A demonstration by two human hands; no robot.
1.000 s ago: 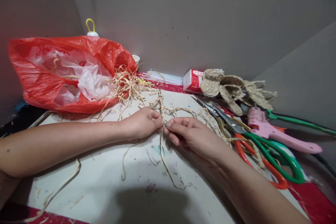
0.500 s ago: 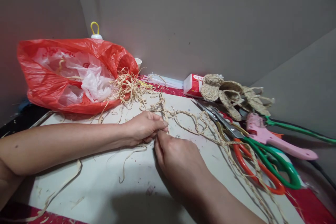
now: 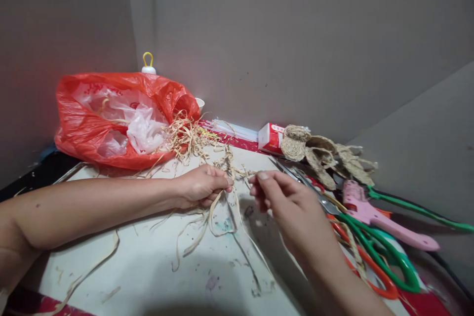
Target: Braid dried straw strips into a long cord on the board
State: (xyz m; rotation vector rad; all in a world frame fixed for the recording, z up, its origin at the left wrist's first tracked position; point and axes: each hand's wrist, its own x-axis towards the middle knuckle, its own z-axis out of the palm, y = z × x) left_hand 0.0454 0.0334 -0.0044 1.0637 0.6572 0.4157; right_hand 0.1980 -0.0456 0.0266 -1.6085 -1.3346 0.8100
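My left hand [image 3: 205, 185] is closed in a pinch on a braided straw cord [image 3: 230, 170], near where it comes apart into loose strands. Below the pinch, pale straw strands [image 3: 212, 217] hang in loops over the white board. To its right, my right hand [image 3: 292, 207] is raised a little above the board, its fingers curled and the thumb close to the forefinger. Whatever those fingers hold, if anything, is hidden. Part of the braid passes behind this hand.
A red plastic bag [image 3: 89, 150] with straw bits [image 3: 183, 136] spilling beside it lies at the left. Along the right are woven straw pieces [image 3: 318, 155], green-handled scissors [image 3: 396, 261], orange-handled scissors [image 3: 383, 289] and a pink glue gun [image 3: 388, 217]. A red-and-white packet [image 3: 272, 138] leans at the back.
My right hand has come away from the left one, moving right and up, which uncovers the hanging strands. The left hand keeps its pinch. The whole view has shifted slightly.
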